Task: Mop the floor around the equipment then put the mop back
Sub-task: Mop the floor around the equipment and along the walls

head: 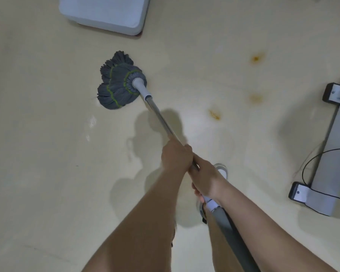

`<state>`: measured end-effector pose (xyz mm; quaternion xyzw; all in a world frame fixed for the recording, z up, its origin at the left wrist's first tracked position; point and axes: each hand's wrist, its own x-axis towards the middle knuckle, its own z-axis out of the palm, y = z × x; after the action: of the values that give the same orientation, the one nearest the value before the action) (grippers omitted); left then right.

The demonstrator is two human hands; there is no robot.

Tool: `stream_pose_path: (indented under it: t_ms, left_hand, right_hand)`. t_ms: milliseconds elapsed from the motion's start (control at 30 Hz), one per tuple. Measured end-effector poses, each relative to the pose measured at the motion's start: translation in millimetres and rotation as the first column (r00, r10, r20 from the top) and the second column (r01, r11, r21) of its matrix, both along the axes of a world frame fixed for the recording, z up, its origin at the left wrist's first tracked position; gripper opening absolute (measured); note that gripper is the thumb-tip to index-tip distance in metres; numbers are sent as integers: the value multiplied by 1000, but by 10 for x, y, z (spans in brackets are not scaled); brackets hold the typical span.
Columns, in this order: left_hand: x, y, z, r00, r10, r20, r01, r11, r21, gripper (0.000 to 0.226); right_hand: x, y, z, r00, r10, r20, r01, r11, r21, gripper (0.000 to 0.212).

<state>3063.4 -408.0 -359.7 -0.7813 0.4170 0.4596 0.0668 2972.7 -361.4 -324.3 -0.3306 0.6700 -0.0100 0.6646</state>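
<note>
The steel mop handle (161, 118) is clasped by the left hand (176, 156), with the right hand (206, 179) wrapped round it just behind. The grey mop head (120, 83) is pressed on the cream floor (37, 114), near a white box (106, 12).

Lit softly from overhead, moderately bright, with a warm yellowish cast over the floor (37, 193). Shadowed in diffuse grey patches, 2 around the mop handle (161, 118) and more beside the equipment base (326, 154) at right. Flecked with small wet glare left of centre. Slightly smeared by motion blur around the left hand (176, 154) and right hand (206, 179); crisper at the mop head (118, 83). Bowed by wide-angle distortion toward the edges, softest in the 4 corners.
</note>
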Motion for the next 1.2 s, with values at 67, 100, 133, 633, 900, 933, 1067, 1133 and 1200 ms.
stream_pose_path:
  t_ms: [67, 100, 133, 633, 900, 933, 1067, 1133, 1200]
  left_hand:
    - [-369, 57, 45, 1000, 20, -22, -19, 1000, 20, 57]
    - [-575, 80, 83, 999, 18, -40, -16, 999, 38, 58]
    - [-787, 95, 129, 998, 14, -61, -11, 998, 57, 59]
    - [-1679, -1270, 295, 951, -35, -306, 65, 994, 87, 52]
    - [-697, -2516, -216, 973, -114, -201, 124, 992, 36, 42]
    - [-589, -2656, -264, 974, -119, -192, 126, 992, 25, 42]
    - [-311, -3080, -358, 980, -116, -163, 112, 993, -33, 37]
    - [-373, -3118, -329, 979, -138, -149, 133, 990, -43, 37]
    - [-571, -2976, -244, 968, -194, -158, 194, 981, -16, 43]
  right_hand:
    - [-355, 54, 52, 999, -34, 4, 34, 999, 12, 30]
    - [-544, 84, 102, 999, -50, -4, 50, 999, 15, 33]
    - [-736, 115, 167, 998, -65, -25, 66, 998, 18, 35]
    - [-1389, -1158, 605, 931, -364, -43, 366, 919, 149, 24]
    - [-504, -2419, 88, 940, -334, 76, 332, 943, 37, 10]
    - [-378, -2545, 3, 945, -318, 78, 319, 948, 11, 10]
    - [-96, -2926, -156, 934, -343, 96, 346, 938, -12, 10]
    - [-142, -2952, -113, 898, -426, 110, 428, 904, 12, 12]
    - [-291, -2795, -11, 846, -525, 91, 519, 851, 83, 18]
